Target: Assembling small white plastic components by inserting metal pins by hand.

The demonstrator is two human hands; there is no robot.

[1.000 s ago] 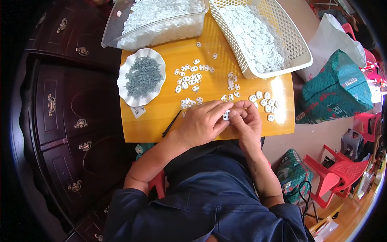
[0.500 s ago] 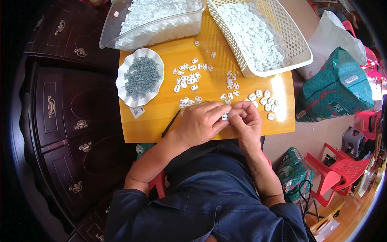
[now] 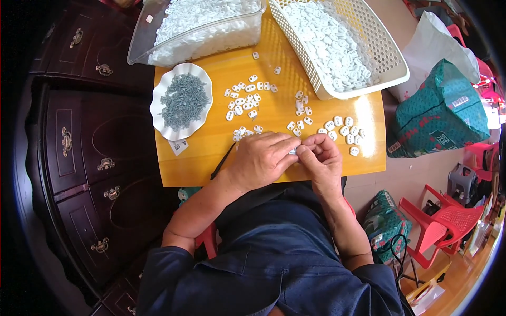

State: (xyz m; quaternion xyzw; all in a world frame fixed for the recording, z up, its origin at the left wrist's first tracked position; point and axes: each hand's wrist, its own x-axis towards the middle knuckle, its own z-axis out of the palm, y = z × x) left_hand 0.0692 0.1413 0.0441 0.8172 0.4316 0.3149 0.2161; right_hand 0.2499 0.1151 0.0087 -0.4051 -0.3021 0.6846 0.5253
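Both hands meet near the front edge of the yellow wooden table (image 3: 211, 171). My left hand (image 3: 265, 158) and my right hand (image 3: 322, 159) pinch one small white plastic piece (image 3: 293, 151) between their fingertips; most of it is hidden by the fingers. Beyond the left hand lie several loose white two-holed pieces (image 3: 247, 105) in a cluster. Farther right, several rounded white pieces with dark marks (image 3: 349, 130) rest on the table past my right hand. A thin black tool (image 3: 223, 161) lies beside my left wrist.
A white wavy-rimmed plate (image 3: 156, 108) of small grey pins stands at the left. At the back are a clear bin (image 3: 211, 46) and a cream perforated basket (image 3: 395, 79), both full of white pieces. Dark drawers (image 3: 100, 137) flank the table; teal bags (image 3: 437, 118) stand right.
The white piece between my fingertips has tilted and shows less of its holed face. Both hands stay in nearly the same place.
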